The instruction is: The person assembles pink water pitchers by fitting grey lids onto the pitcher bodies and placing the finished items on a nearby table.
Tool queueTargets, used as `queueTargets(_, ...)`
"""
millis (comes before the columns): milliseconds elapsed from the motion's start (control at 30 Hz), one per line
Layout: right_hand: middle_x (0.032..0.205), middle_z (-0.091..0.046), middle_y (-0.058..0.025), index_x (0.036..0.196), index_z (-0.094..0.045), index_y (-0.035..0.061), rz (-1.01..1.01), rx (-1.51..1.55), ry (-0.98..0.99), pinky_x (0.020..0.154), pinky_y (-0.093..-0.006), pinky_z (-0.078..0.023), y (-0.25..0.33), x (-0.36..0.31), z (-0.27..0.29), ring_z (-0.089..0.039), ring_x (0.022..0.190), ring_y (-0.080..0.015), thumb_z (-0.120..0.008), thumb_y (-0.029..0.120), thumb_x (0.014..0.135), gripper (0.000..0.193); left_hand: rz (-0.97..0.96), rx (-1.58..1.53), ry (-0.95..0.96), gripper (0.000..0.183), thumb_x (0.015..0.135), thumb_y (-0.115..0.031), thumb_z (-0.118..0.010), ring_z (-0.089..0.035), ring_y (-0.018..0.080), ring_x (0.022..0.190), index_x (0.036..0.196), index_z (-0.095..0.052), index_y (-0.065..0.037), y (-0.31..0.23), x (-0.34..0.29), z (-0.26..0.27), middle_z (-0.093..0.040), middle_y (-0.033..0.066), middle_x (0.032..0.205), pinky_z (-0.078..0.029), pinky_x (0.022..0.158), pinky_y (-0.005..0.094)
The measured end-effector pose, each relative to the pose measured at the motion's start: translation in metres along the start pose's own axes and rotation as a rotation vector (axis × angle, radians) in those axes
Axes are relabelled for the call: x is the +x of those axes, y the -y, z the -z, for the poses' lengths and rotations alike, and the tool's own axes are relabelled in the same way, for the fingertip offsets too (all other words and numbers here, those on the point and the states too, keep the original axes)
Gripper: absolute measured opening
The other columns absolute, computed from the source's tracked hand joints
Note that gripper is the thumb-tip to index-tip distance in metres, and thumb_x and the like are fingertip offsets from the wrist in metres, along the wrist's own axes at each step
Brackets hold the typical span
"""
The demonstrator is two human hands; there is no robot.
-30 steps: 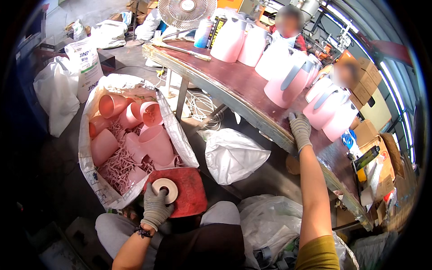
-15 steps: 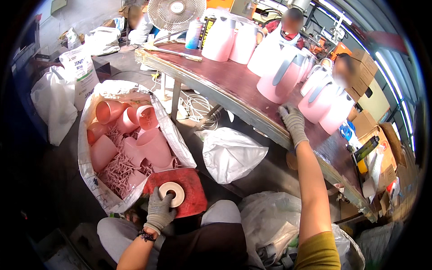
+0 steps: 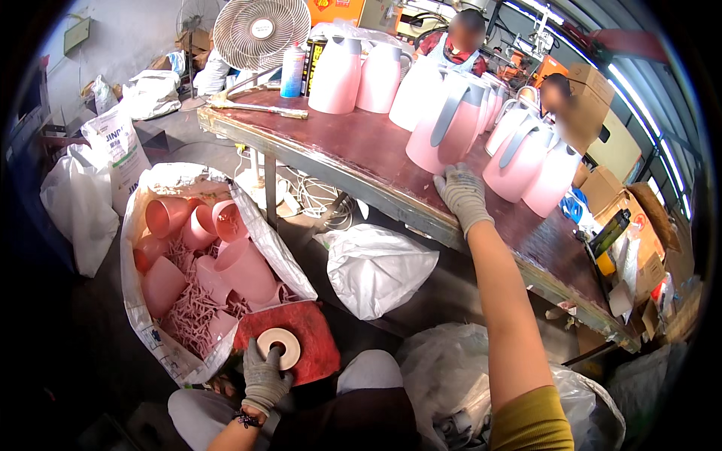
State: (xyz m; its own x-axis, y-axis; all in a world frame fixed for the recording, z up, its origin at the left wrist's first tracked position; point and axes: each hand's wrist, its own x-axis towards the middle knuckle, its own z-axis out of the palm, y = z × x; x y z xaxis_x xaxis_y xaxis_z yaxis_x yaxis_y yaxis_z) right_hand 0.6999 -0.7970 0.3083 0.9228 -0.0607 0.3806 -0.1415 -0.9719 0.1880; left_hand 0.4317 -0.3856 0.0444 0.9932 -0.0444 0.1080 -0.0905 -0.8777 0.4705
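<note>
My left hand (image 3: 265, 382), in a pale knit glove, is closed on a cream ring-shaped piece (image 3: 290, 347). One finger reaches into its central hole, and the piece rests on a red cushion (image 3: 320, 359) by my knees. My right hand (image 3: 464, 197), also gloved, lies on the dark red tabletop with its fingers stretched out. Its fingertips are beside the base of a pink jug with a grey handle (image 3: 457, 128); whether they touch it I cannot tell. More pink jugs (image 3: 519, 161) stand just right of that hand.
A white sack (image 3: 289, 259) at left holds pink cup-shaped parts and thin pink scraps. Along the table (image 3: 338, 143) stand more jugs, a spray can (image 3: 292, 71) and a fan (image 3: 261, 34). Two people are beyond it. A white bag (image 3: 380, 270) lies below the table edge.
The view has shifted, so the table and jugs appear farther left and the sack slightly lower. Both hands keep nearly the same places, the left on the ring and the right by the jug.
</note>
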Motion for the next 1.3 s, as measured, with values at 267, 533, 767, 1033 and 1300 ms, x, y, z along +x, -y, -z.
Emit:
queueTargets(267, 0.138, -0.053, -0.0114, 0.134, -0.052, 0.0164, 0.097, 0.123, 0.168, 0.104, -0.0489, -0.04, 0.0, 0.013, -0.002, -0.052, 0.125, -0.0321, -0.039, 0.048, 0.097, 0.05, -0.013, 0.008, 0.009, 0.06, 0.063, -0.027, -0.074, -0.039, 0.0559, 0.123, 0.12, -0.058, -0.017, 0.007, 0.0, -0.002, -0.031, 0.0371, 0.142, -0.036, 0.104, 0.057)
queueTargets(533, 0.117, -0.066, -0.0145, 0.112, -0.065, 0.0083, -0.003, -0.08, 0.054, 0.093, -0.0484, -0.048, 0.015, -0.004, 0.022, -0.063, 0.11, -0.0311, -0.044, 0.038, 0.096, 0.04, 0.01, -0.015, 0.028, 0.059, 0.064, -0.029, -0.075, -0.038, 0.0559, 0.124, 0.12, -0.059, -0.018, 0.001, -0.001, -0.005, -0.029, 0.0364, 0.144, -0.036, 0.105, 0.0564)
queueTargets(767, 0.1, -0.068, -0.0181, 0.101, -0.067, 0.004, -0.1, 0.237, -0.09, 0.086, -0.0505, -0.05, 0.03, -0.011, 0.006, -0.066, 0.099, -0.0349, -0.044, 0.029, 0.092, 0.035, 0.009, -0.041, 0.013, 0.058, 0.065, -0.03, -0.076, -0.039, 0.0543, 0.124, 0.12, -0.06, -0.018, 0.017, -0.002, -0.006, -0.031, 0.035, 0.144, -0.036, 0.105, 0.0542)
queueTargets(1033, 0.121, -0.059, -0.021, 0.126, -0.057, 0.0065, 0.376, -0.293, -0.062, 0.101, -0.0481, -0.039, -0.085, 0.014, -0.084, -0.052, 0.117, -0.0371, -0.046, 0.025, 0.097, 0.036, 0.272, -0.441, -0.584, 0.043, 0.087, -0.026, -0.066, -0.036, 0.0427, 0.135, 0.123, -0.056, -0.006, 0.074, -0.053, 0.154, -0.046, 0.0251, 0.138, -0.036, 0.109, 0.047)
queueTargets(1300, 0.13, -0.054, -0.0156, 0.134, -0.051, -0.0013, 0.084, 0.85, -0.004, 0.1, -0.033, -0.042, -0.098, 0.058, -0.135, -0.053, 0.113, -0.0259, -0.046, 0.034, 0.102, 0.048, 1.336, 0.496, -0.448, 0.057, 0.081, -0.036, -0.063, -0.032, 0.0442, 0.137, 0.133, -0.054, -0.015, 0.297, -0.351, 0.173, -0.035, 0.0217, 0.15, -0.03, 0.111, 0.0545)
